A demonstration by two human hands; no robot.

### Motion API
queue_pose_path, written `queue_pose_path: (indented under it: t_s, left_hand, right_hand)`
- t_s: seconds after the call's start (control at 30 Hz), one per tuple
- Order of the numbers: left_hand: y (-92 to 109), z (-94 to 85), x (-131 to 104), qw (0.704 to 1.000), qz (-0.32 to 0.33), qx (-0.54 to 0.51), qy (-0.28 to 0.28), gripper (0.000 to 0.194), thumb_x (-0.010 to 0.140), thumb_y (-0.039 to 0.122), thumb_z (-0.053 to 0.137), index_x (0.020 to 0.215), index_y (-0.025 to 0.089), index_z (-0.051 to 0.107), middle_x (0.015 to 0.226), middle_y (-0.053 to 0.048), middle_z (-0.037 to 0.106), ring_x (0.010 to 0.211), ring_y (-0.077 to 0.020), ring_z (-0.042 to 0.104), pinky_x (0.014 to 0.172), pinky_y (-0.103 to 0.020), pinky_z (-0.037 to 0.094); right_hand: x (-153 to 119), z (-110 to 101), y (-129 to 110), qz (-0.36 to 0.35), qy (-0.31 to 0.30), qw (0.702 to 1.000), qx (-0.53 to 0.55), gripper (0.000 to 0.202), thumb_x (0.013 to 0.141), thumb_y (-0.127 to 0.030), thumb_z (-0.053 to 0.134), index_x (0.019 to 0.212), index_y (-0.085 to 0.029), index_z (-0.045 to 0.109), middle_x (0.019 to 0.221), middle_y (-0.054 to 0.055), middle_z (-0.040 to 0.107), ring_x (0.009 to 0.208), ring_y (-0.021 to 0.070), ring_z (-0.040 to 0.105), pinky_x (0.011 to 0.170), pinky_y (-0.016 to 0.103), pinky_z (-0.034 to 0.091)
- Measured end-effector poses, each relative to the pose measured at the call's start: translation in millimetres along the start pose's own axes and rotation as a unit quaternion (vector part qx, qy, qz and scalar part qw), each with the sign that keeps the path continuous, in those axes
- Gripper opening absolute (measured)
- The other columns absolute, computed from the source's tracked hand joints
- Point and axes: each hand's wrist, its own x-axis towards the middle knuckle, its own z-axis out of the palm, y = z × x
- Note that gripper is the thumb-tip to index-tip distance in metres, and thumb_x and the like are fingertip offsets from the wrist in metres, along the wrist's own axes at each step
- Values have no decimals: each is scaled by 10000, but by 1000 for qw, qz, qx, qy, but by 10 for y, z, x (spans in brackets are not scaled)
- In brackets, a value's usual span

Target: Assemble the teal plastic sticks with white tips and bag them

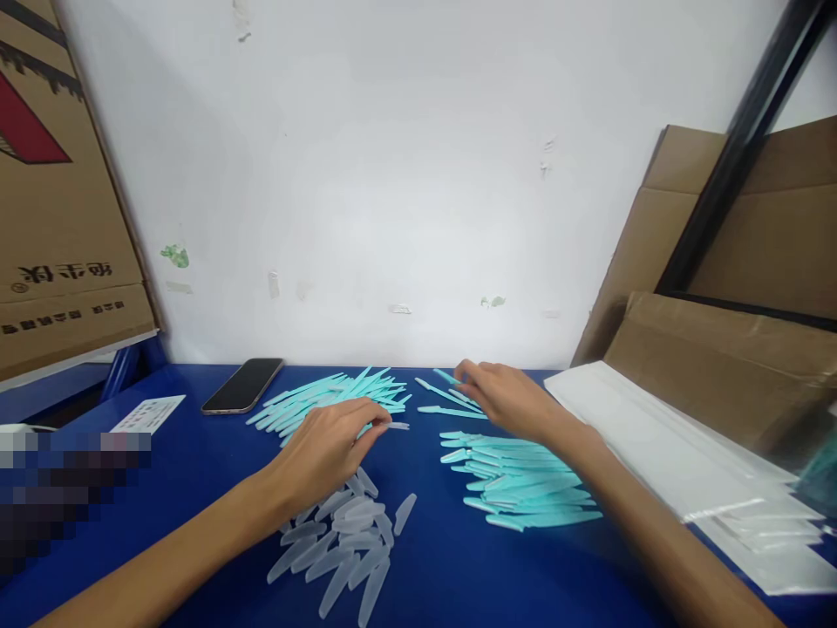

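My left hand [336,436] pinches a small translucent blade cap [398,426], its end poking out past the fingertips. Below that hand lies a loose heap of similar frosted caps [357,528]. Slim turquoise eyebrow razors [307,406] are piled behind my left hand. My right hand [497,392] is closed at the far side of the table, with one turquoise eyebrow razor [446,377] at its fingertips. A few more razors [451,411] lie beneath and beside it. Nearer, under the right forearm, rests a stack of turquoise razors with caps on their ends [516,480].
The blue table [432,567] meets a white wall. A phone [243,385] and a printed card [149,414] lie at the left. White plastic bags [654,445] are stacked at the right, before cardboard boxes [719,358]. Another large carton [65,201] stands at the left.
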Motion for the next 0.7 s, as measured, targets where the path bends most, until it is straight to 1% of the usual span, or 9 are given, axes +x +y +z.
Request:
queue_pose_path:
  t_s: [0.1,0.17,0.23,0.37,0.53,0.7]
  left_hand:
    - [-35,1,6,999,-26,0,23,221,1001,294,446,1039,220,651,990,-28,719,755,-173,653,646,-286,468]
    - [-61,2,9,999,-39,-3,35,219,995,297,456,1042,221,656,988,-30,726,774,-181,662,653,-288,480]
    - [-83,7,9,998,-46,-8,42,218,990,296,463,1037,222,662,981,-30,731,780,-183,666,657,-287,488]
    - [-107,24,5,997,-53,-13,51,214,983,291,472,1029,224,670,948,-26,738,730,-174,669,633,-283,493]
    - [-83,33,2,997,-38,-30,68,238,988,322,472,1045,218,678,948,-37,745,706,-169,676,620,-277,512]
    - [-2,7,7,995,-28,-83,48,225,985,300,489,1024,215,693,915,-32,733,679,-147,657,571,-242,494]
  right_hand:
    - [14,41,-196,-71,18,997,23,201,1027,-303,398,1141,-224,544,1017,63,698,876,199,650,692,272,416]
    - [13,63,-269,-92,16,995,31,217,1030,-305,391,1141,-223,559,1034,65,700,892,203,656,704,283,423]
    - [9,73,-299,-99,14,994,33,228,1032,-305,386,1129,-217,572,1005,64,703,865,200,657,692,287,422]
    - [1,78,-309,-106,20,993,47,217,1030,-308,398,1115,-224,581,958,42,703,820,182,650,657,279,408]
    - [4,103,-343,-117,20,991,53,211,1025,-295,420,1123,-234,596,940,37,703,815,178,650,643,268,398]
    - [11,163,-415,-133,18,987,83,233,1030,-282,408,1126,-221,612,944,42,706,787,167,649,634,253,405]
